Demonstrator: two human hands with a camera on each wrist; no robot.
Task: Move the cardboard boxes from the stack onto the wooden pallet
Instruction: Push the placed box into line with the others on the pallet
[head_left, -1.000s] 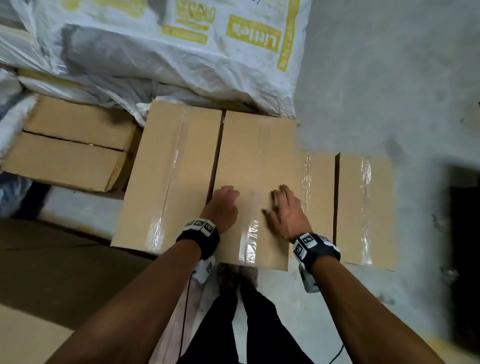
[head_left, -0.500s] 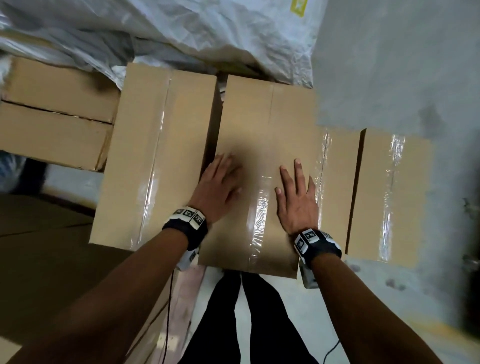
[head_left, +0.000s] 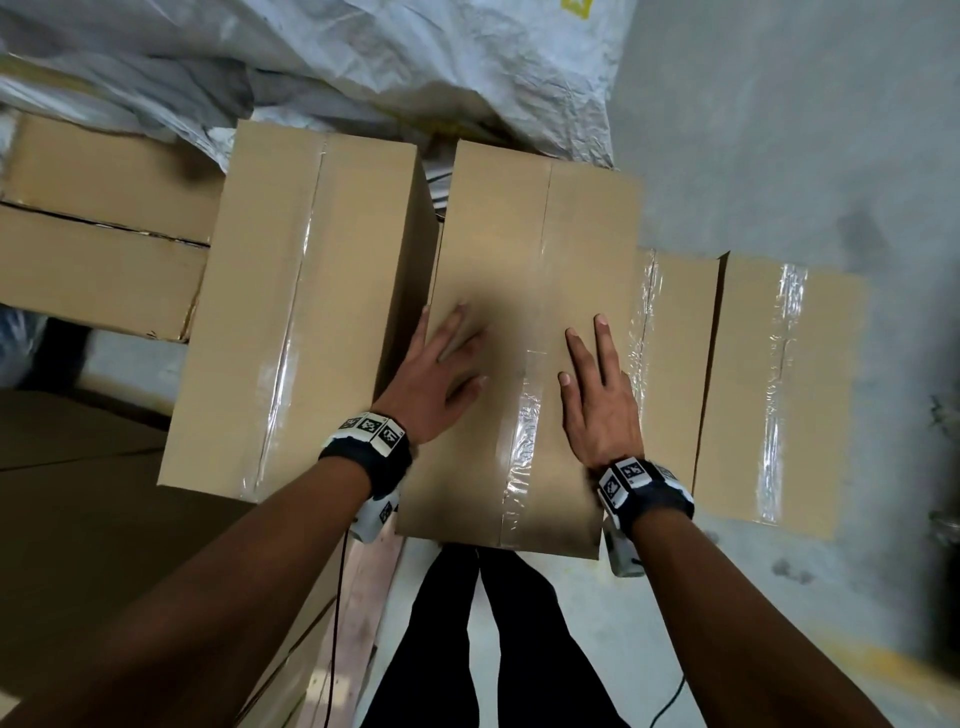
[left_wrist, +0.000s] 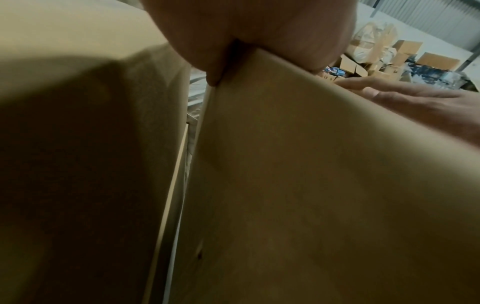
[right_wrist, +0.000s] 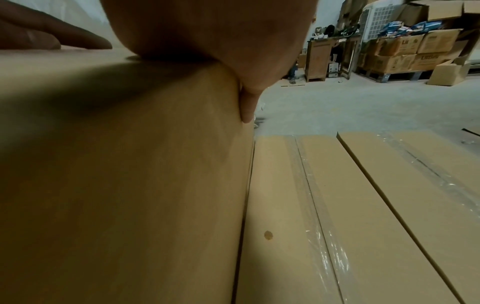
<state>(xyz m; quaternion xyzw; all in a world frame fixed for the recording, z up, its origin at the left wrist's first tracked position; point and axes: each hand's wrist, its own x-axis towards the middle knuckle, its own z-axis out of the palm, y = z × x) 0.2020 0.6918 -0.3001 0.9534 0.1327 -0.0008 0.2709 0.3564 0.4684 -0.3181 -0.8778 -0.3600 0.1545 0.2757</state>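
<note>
My left hand (head_left: 435, 382) and right hand (head_left: 597, 402) lie flat on the middle box (head_left: 524, 249). The fingers are straight and grip nothing.

A grey concrete floor (head_left: 779, 130) carries everything here. Directly on it, right of the tall centre box (head_left: 524, 332), lie two low cardboard boxes side by side — the nearer one (head_left: 675, 364) touching the centre box's right wall, the farther one (head_left: 779, 395) just beside that, both sealed with clear tape. Left of the centre box stands a second tall box (head_left: 296, 312), a narrow gap between them. Further left, a lower pair of boxes (head_left: 104, 249) sits partly under crumpled white sacks (head_left: 311, 57). Near the centre box's front left corner, a pale wooden plank (head_left: 363, 587) — what it belongs to cannot be told.
</note>
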